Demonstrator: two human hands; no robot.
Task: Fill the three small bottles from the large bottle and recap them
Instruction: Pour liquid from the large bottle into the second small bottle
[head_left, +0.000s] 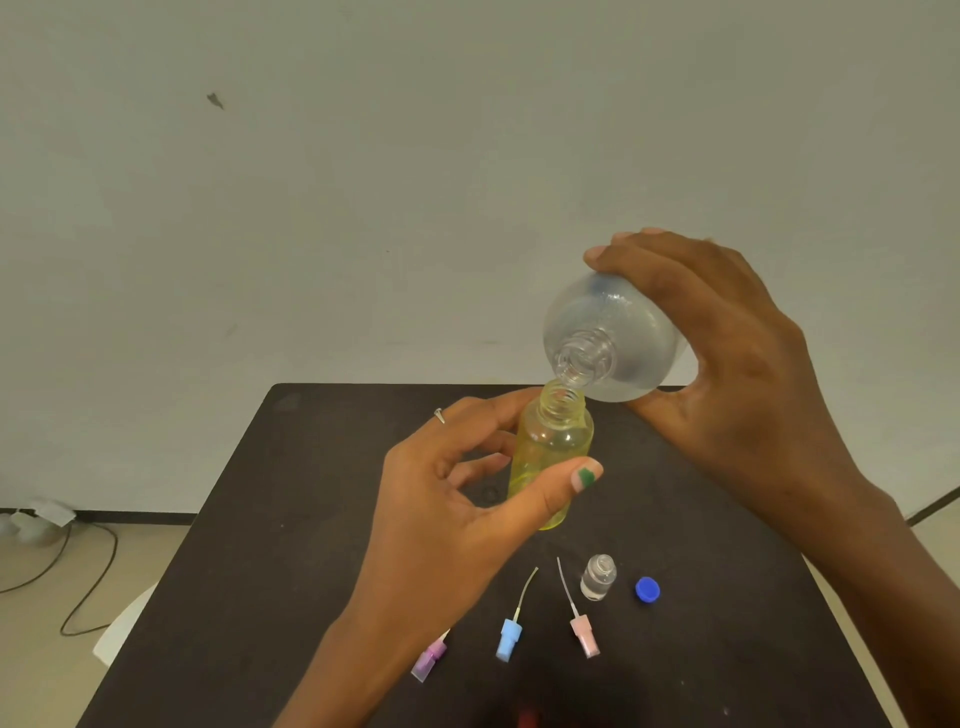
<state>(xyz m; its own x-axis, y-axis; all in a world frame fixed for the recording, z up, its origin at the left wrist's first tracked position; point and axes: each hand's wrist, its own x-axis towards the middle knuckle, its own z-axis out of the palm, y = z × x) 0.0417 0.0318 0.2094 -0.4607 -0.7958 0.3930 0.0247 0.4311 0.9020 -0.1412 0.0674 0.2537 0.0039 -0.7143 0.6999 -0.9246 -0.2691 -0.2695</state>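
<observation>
Purple spray cap (429, 661) half hidden behind the left wrist; third small bottle nowhere to be made out. Left hand (457, 499) pinched the yellow bottle (550, 452) between thumb and fingers above the black table (291, 519), uncapped mouth up. Right hand (737, 364) wrapped around the tilted large bottle (613, 338), its open neck just over the yellow bottle's mouth, with clear bottle (599, 576), blue cap (647, 590), blue spray cap (509, 638) and pink spray cap (584, 631) below.

Large bottle (618, 338) tilts above small bottle (550, 447) (mouths touching), sprayer caps (508, 640) on table (311, 519) below.
</observation>
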